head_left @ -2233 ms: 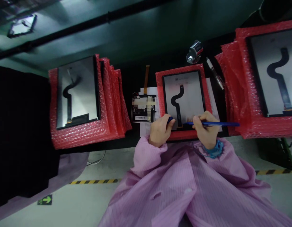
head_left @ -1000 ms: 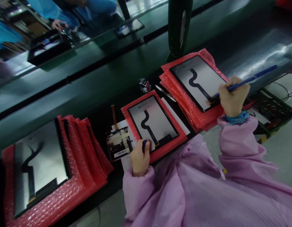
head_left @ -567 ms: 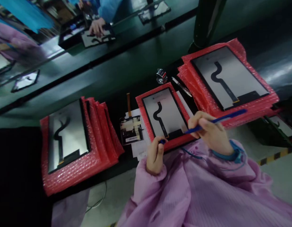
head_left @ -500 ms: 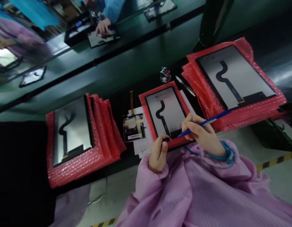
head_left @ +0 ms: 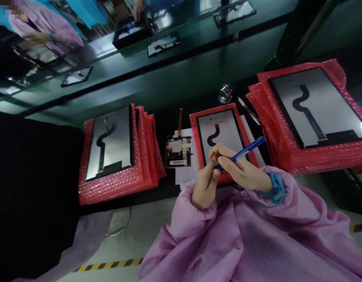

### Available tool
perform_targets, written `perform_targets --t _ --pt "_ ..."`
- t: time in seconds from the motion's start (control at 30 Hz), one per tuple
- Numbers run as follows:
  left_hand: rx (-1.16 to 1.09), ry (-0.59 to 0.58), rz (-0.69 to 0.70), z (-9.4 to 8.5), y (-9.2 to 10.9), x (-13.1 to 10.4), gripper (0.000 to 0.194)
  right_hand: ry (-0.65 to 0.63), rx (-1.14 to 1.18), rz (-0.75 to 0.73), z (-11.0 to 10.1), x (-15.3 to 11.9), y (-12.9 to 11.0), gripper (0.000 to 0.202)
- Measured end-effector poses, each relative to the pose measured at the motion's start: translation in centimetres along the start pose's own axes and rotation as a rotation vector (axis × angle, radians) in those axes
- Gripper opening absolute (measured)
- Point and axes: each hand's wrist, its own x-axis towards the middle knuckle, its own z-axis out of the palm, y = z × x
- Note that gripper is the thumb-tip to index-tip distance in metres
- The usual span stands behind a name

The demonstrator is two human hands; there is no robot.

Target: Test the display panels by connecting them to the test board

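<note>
Slim blue plastic pen (head_left: 254, 145), clamped in right hand (head_left: 242, 171); left hand (head_left: 204, 186) at its tip, hold unclear; beneath, grey black-framed panel (head_left: 223, 118); left of hands, white rectangular barcode label (head_left: 177, 162), print illegible

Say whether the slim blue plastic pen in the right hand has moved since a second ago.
Yes: the pen has moved left, away from the grey rectangular panel on the right-hand red bubble-wrap stack, to the left hand.
</note>
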Motion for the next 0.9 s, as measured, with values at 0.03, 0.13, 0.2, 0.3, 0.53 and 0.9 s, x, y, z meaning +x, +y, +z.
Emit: perform_targets --t 0.03,0.13,0.2,0.3,0.53,0.9 --pt "-0.02 -0.002 0.008 -0.2 0.3 0.4 0.046 -0.044 -0.029 -0.015 -0.3 0.5 -0.4 0.021" --pt "-0.005 -0.01 0.009 -1.1 1.4 2.3 0.049 -0.163 -0.123 -0.063 -1.6 2.6 -1.4 0.025" --pt "0.04 -0.013 0.025 -1.8 1.7 4.2 0.053 -0.19 -0.192 -0.091 -2.5 4.5 -1.5 0.026" --pt "0.275 0.007 0.128 -3.4 1.1 7.8 0.054 -0.041 -0.263 -0.073 -4.3 7.6 -0.4 0.017" --pt "1.0 0.066 0.054 -8.0 -2.7 13.4 0.031 0.427 -0.739 0.287 -8.5 10.0 5.1 0.018" --pt "1.047 0.363 -0.077 -12.3 -8.2 14.5 0.039 0.364 -1.129 0.224 -7.2 8.8 6.7 0.034"
